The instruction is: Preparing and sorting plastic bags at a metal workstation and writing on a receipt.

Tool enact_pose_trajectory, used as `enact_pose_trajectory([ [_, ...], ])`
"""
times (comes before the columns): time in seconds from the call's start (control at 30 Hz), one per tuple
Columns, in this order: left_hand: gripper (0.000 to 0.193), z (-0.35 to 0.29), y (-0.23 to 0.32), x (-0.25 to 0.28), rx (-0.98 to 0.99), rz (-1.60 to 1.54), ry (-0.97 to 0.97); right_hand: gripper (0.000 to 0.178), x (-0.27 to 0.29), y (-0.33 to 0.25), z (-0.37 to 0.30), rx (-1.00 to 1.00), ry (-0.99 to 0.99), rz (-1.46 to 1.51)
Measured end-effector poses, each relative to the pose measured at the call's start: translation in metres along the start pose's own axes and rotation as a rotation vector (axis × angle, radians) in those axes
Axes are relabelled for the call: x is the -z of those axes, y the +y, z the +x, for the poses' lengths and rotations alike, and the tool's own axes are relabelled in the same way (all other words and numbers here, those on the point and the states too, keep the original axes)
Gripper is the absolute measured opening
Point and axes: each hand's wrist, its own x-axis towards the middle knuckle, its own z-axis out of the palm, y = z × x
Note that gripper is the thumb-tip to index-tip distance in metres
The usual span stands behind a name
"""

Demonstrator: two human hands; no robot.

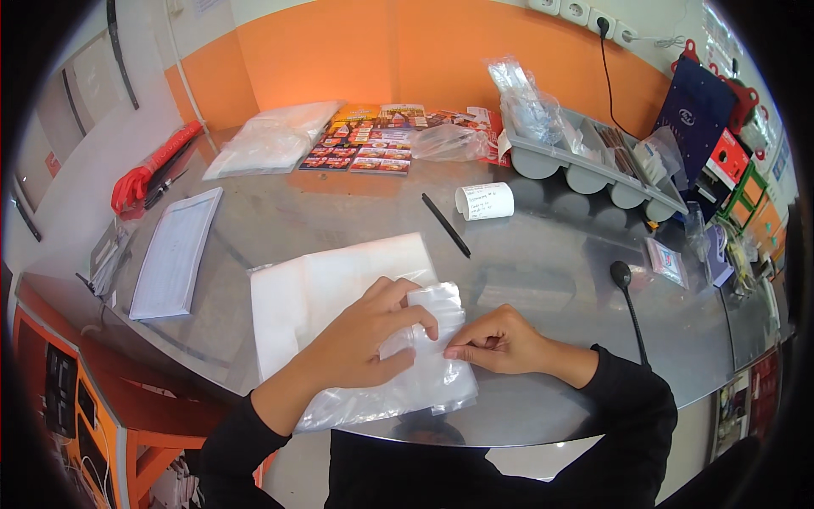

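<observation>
A small stack of clear plastic bags lies over a larger pile of whitish plastic bags near the table's front edge. My left hand rests on the small stack, its fingers curved and spread, thumb and forefinger apart. From the right, my right hand pinches the right edge of a clear plastic bag between thumb and forefinger. The bag layers overlap, so I cannot tell how many are in the pinch.
Beyond the bags lie a black pen and a curled paper label. A grey compartment tray stands at the back right. A black spoon-shaped object lies right of my hand. Paper sheets sit at left, printed leaflets at the back.
</observation>
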Motion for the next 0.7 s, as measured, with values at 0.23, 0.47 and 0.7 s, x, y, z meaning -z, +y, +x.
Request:
enact_pose_trajectory([
  [0.23,0.02,0.001,0.007,-0.006,0.079,-0.048,0.053,0.009,-0.004,-0.005,0.001,-0.075,0.08,0.101],
  [0.47,0.014,0.002,-0.003,-0.013,0.046,0.007,0.231,0.014,0.001,-0.007,-0.006,0.054,0.301,0.083],
  [0.7,0.013,0.004,0.003,-0.016,0.371,-0.255,0.272,0.02,0.008,-0.023,0.0,0.091,-0.126,-0.305],
])
